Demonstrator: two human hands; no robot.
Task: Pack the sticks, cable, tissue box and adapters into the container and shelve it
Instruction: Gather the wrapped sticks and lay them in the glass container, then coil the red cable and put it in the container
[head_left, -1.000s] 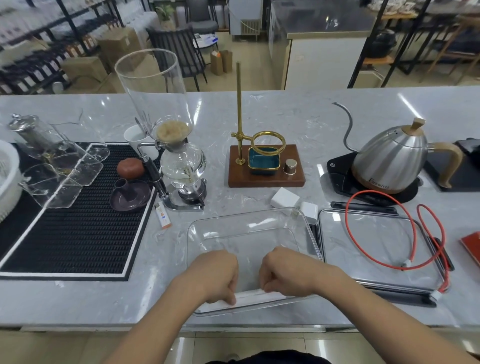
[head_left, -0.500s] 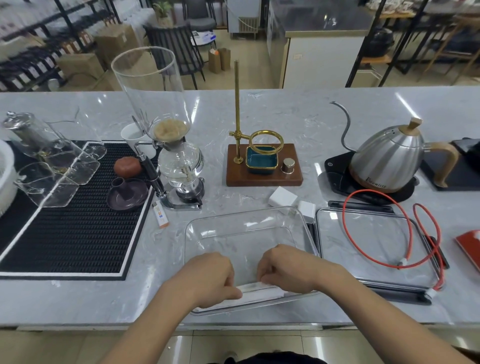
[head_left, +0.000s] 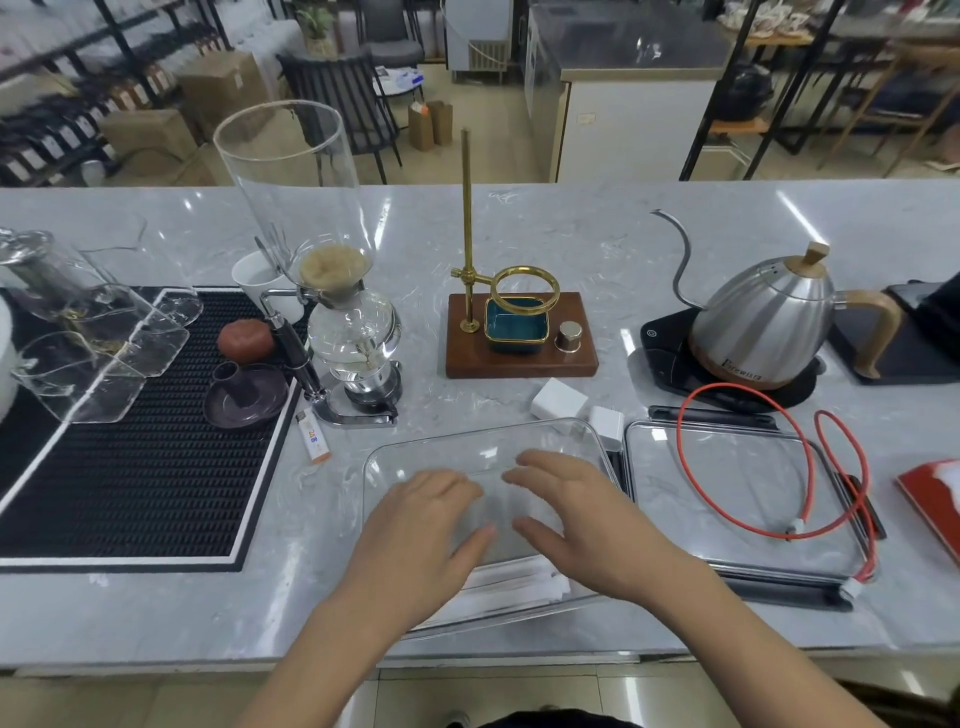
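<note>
Now both hands, left (head_left: 426, 540) and right (head_left: 587, 525), spread flat over the container (head_left: 582, 436), sticks (head_left: 514, 584) just beneath.

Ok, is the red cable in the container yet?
No, the cable lies looped over the clear lid to the right of the container, which holds only the white sticks.

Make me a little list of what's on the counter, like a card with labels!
container: clear box, sticks lying inside at its near edge
left hand: open, over the box
right hand: open, over the box
adapters: two white blocks behind the box
cable: red, on the clear lid to the right
tissue box: red, far right
</note>
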